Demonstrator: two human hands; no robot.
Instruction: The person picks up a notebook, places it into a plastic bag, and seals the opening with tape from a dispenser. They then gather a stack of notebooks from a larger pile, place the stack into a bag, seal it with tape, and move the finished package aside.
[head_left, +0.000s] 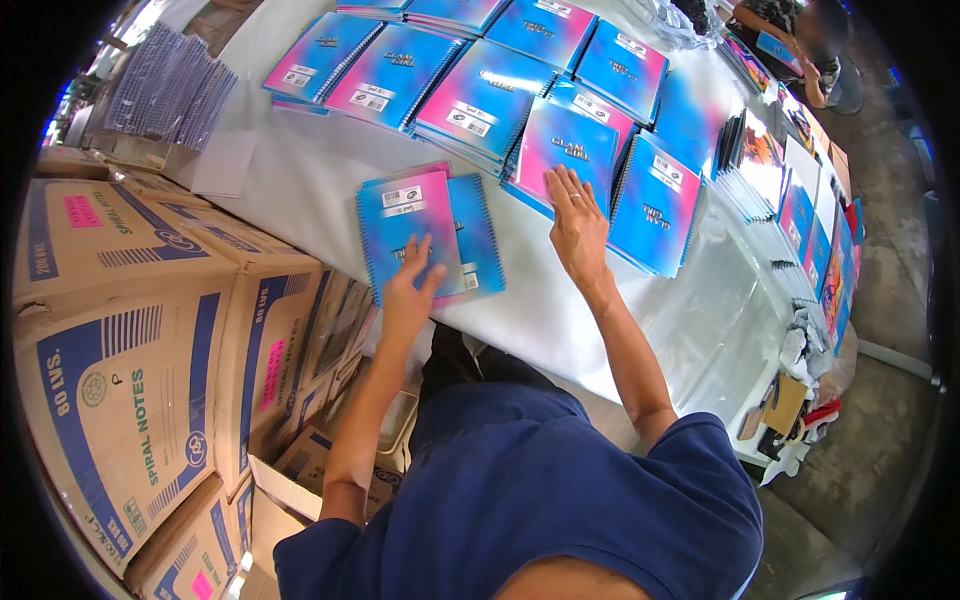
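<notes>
My left hand rests with spread fingers on a blue and pink spiral notebook near the table's front edge. Beneath that one, another spiral notebook sticks out to the right, its wire binding along the right side. Farther right, my right hand lies with fingers stretched out on the lower part of a pink and blue notebook, which sits askew on top of others. Just right of this hand is a further stack of the same notebooks. Neither hand has its fingers wrapped round anything.
Rows of matching notebook stacks cover the far side of the white-covered table. Cardboard boxes are piled at the left, below a tall stack of spiral-bound pads. More notebooks line the right edge. Another person works at the far right.
</notes>
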